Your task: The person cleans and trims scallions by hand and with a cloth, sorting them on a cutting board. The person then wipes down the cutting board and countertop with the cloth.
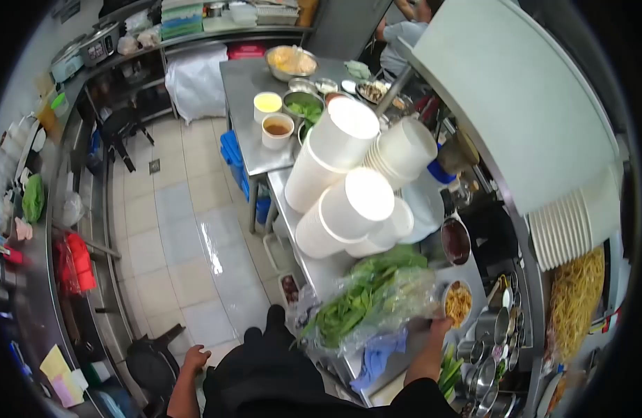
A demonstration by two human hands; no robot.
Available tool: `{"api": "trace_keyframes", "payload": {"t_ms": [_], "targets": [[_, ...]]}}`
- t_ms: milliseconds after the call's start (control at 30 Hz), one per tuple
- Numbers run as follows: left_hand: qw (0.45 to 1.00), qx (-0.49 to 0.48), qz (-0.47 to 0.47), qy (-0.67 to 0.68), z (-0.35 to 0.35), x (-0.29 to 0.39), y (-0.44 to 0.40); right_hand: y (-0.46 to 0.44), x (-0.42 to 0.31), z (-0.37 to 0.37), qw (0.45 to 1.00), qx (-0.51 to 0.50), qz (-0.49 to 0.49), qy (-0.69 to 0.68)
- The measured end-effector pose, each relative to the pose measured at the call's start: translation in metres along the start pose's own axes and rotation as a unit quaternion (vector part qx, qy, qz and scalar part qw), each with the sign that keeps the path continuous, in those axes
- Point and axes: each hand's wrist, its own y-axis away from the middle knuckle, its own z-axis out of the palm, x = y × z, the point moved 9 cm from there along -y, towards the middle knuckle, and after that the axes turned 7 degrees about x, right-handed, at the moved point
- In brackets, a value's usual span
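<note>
My left hand (196,357) hangs over the floor at my left side, holding nothing, with its fingers loosely apart. My right hand (439,326) reaches over the steel counter, beside a clear plastic bag of leafy greens (363,306). Just beyond its fingers stands a white tub of golden-brown bits (458,304). The fingers are small and partly hidden, so I cannot tell if they grip the tub or the bag. Below the bag lies a crumpled blue cloth (380,357). Green stalks (449,373) lie right of my forearm.
Tall stacks of white paper tubs (321,167) stand on the counter. A pot of dark sauce (455,242) and several steel containers (491,324) line the right. Noodles (577,303) fill a bag farther right. A black stool (152,364) stands left. A person (404,43) is at the back.
</note>
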Motion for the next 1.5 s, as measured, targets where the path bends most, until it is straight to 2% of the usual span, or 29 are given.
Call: {"api": "trace_keyframes", "payload": {"t_ms": [67, 100, 167, 233, 300, 367, 433, 500, 567, 600, 667, 767, 833, 900, 933, 967, 1000, 1033, 1100, 1167, 1233, 1267, 1300, 1333, 1367, 1400, 1433, 1467, 1500], "targets": [[0.993, 0.045, 0.077, -0.074, 0.009, 0.001, -0.045, 0.020, -0.011, 0.011, 0.993, 0.111, -0.026, 0.001], [0.993, 0.047, 0.083, -0.073, 0.010, 0.015, -0.068, 0.020, -0.010, 0.015, 0.993, 0.112, -0.030, -0.004], [0.995, -0.032, 0.083, -0.043, 0.014, 0.050, -0.104, 0.011, -0.006, -0.014, 0.993, 0.111, -0.020, -0.032], [0.993, -0.112, 0.005, 0.037, -0.016, 0.115, -0.106, 0.025, -0.016, -0.018, 0.992, 0.108, -0.019, -0.058], [0.996, -0.054, 0.066, 0.029, -0.043, 0.158, -0.140, 0.047, -0.015, -0.044, 0.990, 0.111, -0.017, -0.083], [0.994, -0.054, 0.084, 0.037, -0.052, 0.177, -0.185, 0.073, -0.028, -0.052, 0.980, 0.086, -0.109, 0.140], [0.991, -0.084, 0.078, 0.066, -0.063, 0.194, -0.226, 0.122, -0.024, -0.050, 0.979, 0.196, -0.034, -0.049], [0.991, -0.103, 0.076, 0.035, -0.076, 0.208, -0.263, 0.165, -0.034, -0.035, 0.986, 0.163, -0.030, -0.027], [0.987, -0.127, 0.099, -0.020, -0.090, 0.225, -0.299, 0.184, -0.035, -0.116, 0.966, 0.229, -0.114, -0.028], [0.985, -0.135, 0.104, -0.031, -0.097, 0.230, -0.322, 0.224, -0.035, -0.090, 0.963, 0.242, -0.120, -0.028], [0.961, -0.168, 0.166, -0.141, -0.109, 0.250, -0.362, 0.326, -0.047, -0.057, 0.900, 0.416, -0.100, 0.082], [0.949, -0.216, 0.127, -0.189, -0.161, 0.297, -0.397, 0.453, -0.056, 0.080, 0.857, 0.484, -0.153, 0.089], [0.944, -0.203, 0.186, -0.184, -0.173, 0.319, -0.462, 0.511, -0.038, 0.070, 0.864, 0.478, -0.123, 0.101], [0.950, -0.208, 0.168, -0.164, -0.183, 0.331, -0.501, 0.577, -0.025, 0.138, 0.871, 0.459, -0.153, 0.089], [0.945, -0.213, 0.174, -0.176, -0.193, 0.344, -0.506, 0.601, -0.021, 0.193, 0.862, 0.487, -0.138, 0.028], [0.933, -0.165, 0.238, -0.213, -0.209, 0.372, -0.513, 0.623, -0.014, 0.232, 0.850, 0.512, -0.124, -0.035], [0.913, -0.115, 0.303, -0.248, -0.221, 0.397, -0.513, 0.646, -0.001, 0.247, 0.842, 0.532, -0.089, -0.021], [0.906, -0.117, 0.314, -0.259, -0.222, 0.408, -0.513, 0.668, 0.014, 0.246, 0.827, 0.556, -0.080, -0.026], [0.904, -0.117, 0.335, -0.238, -0.212, 0.427, -0.516, 0.707, 0.040, 0.242, 0.848, 0.519, -0.102, -0.036], [0.884, -0.157, 0.363, -0.251, -0.189, 0.438, -0.500, 0.751, 0.057, 0.283, 0.786, 0.611, -0.090, -0.028], [0.841, -0.177, 0.422, -0.287, -0.163, 0.446, -0.470, 0.803, 0.109, 0.233, 0.777, 0.626, -0.060, -0.007], [0.845, -0.214, 0.400, -0.284, -0.145, 0.442, -0.460, 0.794, 0.097, 0.298, 0.800, 0.591, -0.100, -0.001], [0.839, -0.253, 0.381, -0.296, -0.130, 0.430, -0.448, 0.804, 0.120, 0.277, 0.856, 0.497, -0.128, -0.059], [0.794, -0.273, 0.413, -0.352, -0.123, 0.424, -0.418, 0.826, 0.128, 0.285, 0.797, 0.569, -0.199, -0.041], [0.804, -0.324, 0.373, -0.331, -0.120, 0.418, -0.388, 0.845, 0.143, 0.287, 0.821, 0.523, -0.231, -0.017], [0.806, -0.370, 0.328, -0.324, -0.114, 0.408, -0.357, 0.865, 0.158, 0.299, 0.832, 0.532, -0.154, -0.031], [0.737, -0.389, 0.368, -0.412, -0.105, 0.392, -0.332, 0.886, 0.179, 0.295, 0.844, 0.511, -0.151, -0.061], [0.742, -0.431, 0.346, -0.379, -0.099, 0.378, -0.316, 0.914, 0.191, 0.301, 0.778, 0.602, -0.162, -0.071], [0.749, -0.466, 0.312, -0.351, -0.095, 0.365, -0.305, 0.939, 0.196, 0.322, 0.762, 0.626, -0.143, -0.085]]}}
